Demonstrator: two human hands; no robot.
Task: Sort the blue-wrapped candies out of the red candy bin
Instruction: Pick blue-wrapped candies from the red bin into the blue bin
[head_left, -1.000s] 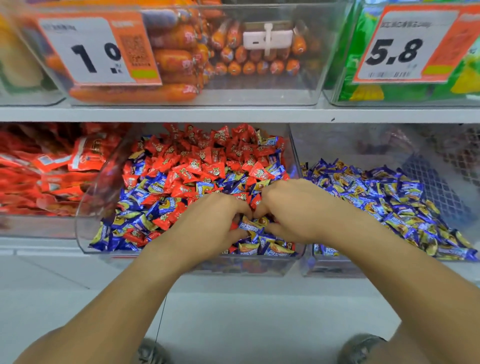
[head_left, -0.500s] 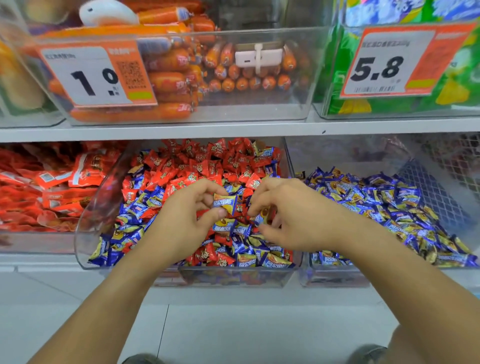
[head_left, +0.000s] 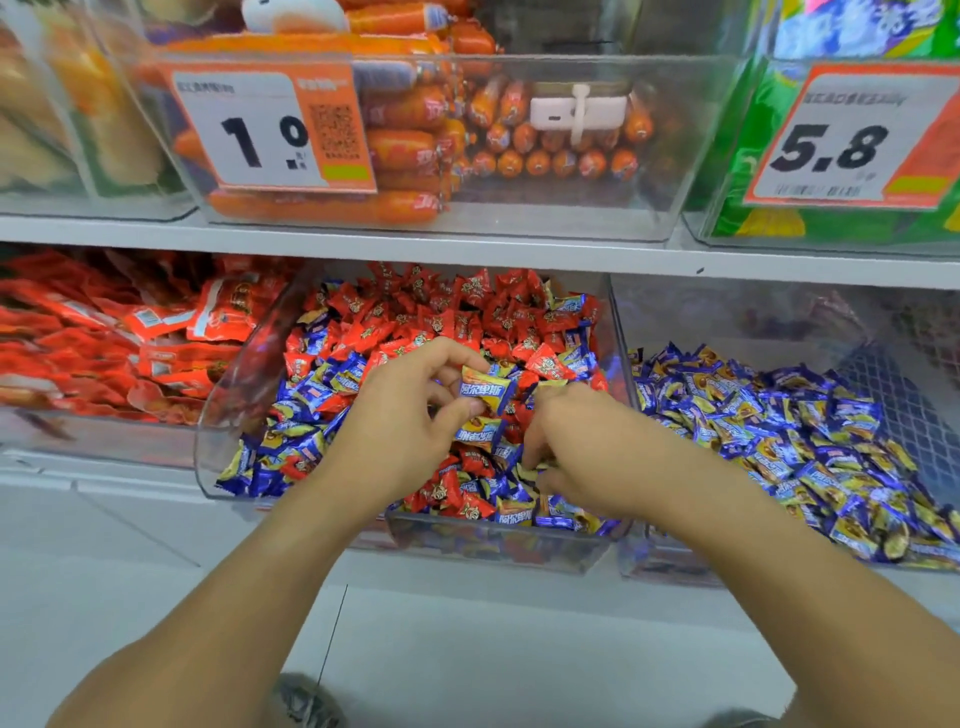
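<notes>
**Blue candy lifted clear of the red bin**

My left hand (head_left: 410, 431) pinches one blue-wrapped candy (head_left: 485, 395) above the red candy bin (head_left: 244, 395), raised to separate it. My right hand (head_left: 582, 441) curls into the pile; whether it holds anything I cannot tell. The blue bin (head_left: 670, 564) waits just right.

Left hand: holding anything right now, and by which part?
Yes. The left hand pinches one blue-wrapped candy by its left end, between thumb and fingertips, above the mixed bin. The right hand is curled down in the candies; its hold cannot be told.
</notes>
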